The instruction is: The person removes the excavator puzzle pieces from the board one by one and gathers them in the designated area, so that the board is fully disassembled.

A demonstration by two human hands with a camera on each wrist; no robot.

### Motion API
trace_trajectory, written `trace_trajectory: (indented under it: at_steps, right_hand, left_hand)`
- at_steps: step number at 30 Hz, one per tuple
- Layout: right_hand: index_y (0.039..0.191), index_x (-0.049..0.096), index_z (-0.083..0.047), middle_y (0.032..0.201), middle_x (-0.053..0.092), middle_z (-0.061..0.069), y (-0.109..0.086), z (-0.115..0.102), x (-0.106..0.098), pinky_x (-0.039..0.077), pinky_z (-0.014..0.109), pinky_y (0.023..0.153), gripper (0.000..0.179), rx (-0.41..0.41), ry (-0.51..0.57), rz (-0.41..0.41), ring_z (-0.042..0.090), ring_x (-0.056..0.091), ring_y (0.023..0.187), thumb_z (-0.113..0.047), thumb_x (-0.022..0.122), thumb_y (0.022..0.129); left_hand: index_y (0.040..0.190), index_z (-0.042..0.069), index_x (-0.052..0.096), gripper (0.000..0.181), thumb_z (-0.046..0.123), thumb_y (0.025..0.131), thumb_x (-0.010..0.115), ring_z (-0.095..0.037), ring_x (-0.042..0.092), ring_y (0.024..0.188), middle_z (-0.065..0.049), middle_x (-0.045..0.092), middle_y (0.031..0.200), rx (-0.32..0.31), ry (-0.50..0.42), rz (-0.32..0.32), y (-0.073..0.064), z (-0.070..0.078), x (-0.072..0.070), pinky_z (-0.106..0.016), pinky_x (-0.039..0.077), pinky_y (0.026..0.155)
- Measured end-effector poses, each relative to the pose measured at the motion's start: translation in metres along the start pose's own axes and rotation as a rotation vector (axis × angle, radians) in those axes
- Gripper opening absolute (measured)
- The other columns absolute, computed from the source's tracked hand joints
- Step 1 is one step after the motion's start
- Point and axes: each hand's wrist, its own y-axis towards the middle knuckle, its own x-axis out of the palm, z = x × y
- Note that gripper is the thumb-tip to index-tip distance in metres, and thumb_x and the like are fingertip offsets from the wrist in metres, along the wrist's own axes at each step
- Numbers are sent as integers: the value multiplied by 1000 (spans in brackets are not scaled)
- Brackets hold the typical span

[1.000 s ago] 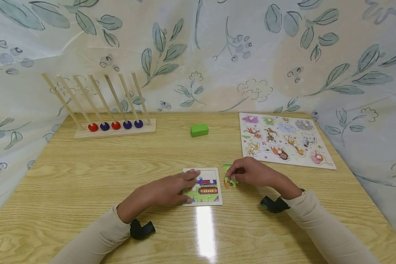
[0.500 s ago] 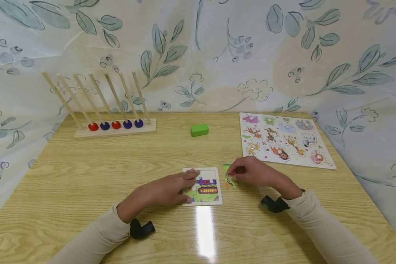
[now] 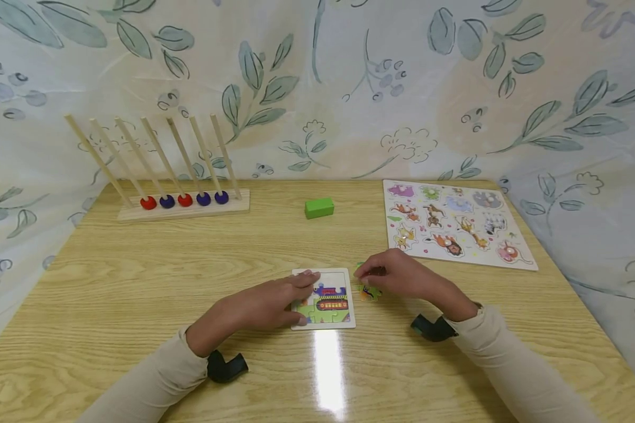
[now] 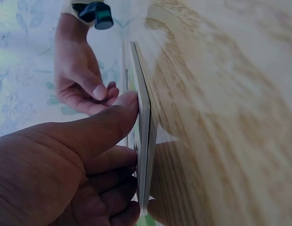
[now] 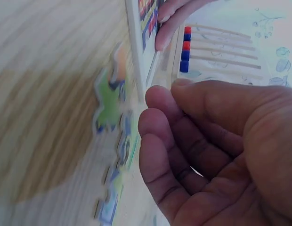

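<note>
My left hand [image 3: 267,301] rests on the left side of a small framed jigsaw puzzle [image 3: 351,305], partly filled with a purple and red vehicle picture. Its thumb presses near the lower edge, as the left wrist view shows, and its fingers lie over the upper left. My right hand [image 3: 402,275] hovers just right of the frame over loose jigsaw pieces [image 3: 370,294], partly hiding them. In the right wrist view its fingers [image 5: 155,155] are loosely curled, with nothing visible between thumb and fingertips. Beside them, a green and orange jigsaw piece [image 5: 108,101] looks blurred.
At the back left stands a wooden peg rack [image 3: 185,208] with red and blue beads. A green block [image 3: 320,208] sits at the back centre. An animal peg puzzle board [image 3: 455,226] lies at the right. A patterned cloth [image 3: 317,88] hangs behind the wooden table [image 3: 190,252].
My right hand has shifted slightly left and away over the loose pieces, and the nearer piece looks turned a little. My left hand stays on the puzzle frame.
</note>
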Motion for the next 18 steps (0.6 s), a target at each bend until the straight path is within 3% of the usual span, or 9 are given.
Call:
trace_trajectory:
  at_steps: [12, 15, 18]
  right_hand:
    - [111, 72, -1, 106, 71, 4, 18, -14, 17, 52, 26, 73, 19, -41, 102, -20, 11, 64, 90, -3, 61, 95]
    - [111, 72, -2, 105, 71, 3, 22, -17, 21, 50, 25, 62, 20, -19, 131, -45, 10, 61, 72, -4, 60, 96]
    - [111, 72, -2, 103, 71, 3, 26, -20, 25, 43, 23, 50, 20, -6, 148, -69, 8, 50, 53, -5, 59, 96]
  left_hand:
    - [146, 7, 45, 59, 20, 93, 68, -26, 16, 146, -10, 19, 160, -17, 1, -7, 1, 0, 1, -43, 26, 112]
    - [147, 7, 44, 60, 20, 93, 68, -27, 17, 145, -10, 20, 159, -15, 0, -5, 2, 0, 2, -44, 26, 112]
    - [148, 6, 40, 63, 21, 93, 68, -27, 17, 145, -10, 20, 159, -11, 2, -2, 1, -1, 2, -44, 26, 113]
